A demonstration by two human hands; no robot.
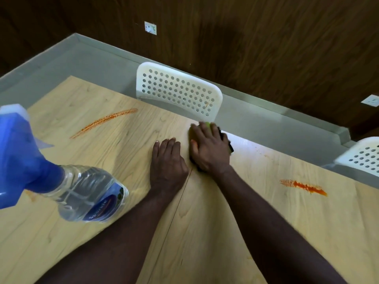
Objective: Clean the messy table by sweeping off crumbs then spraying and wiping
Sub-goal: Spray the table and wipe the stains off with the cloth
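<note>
One sponge [192,133] lies at the table's [205,222] far edge under the right hand [209,148], whose fingers press flat on it. The left hand [167,160] rests just beside, fingers straight on the wood. One spray bottle [82,191] stands near left. Two orange smears [104,121] [303,186] mark the pale wood. Two white chairs [178,89] [363,156] stand on the grey floor [82,64], and the dark panelled wall [266,37] has two sockets [150,28] [370,100].

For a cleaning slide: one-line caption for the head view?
Right hand presses a sponge on the table, left hand flat beside it; spray bottle and orange smears nearby.
</note>
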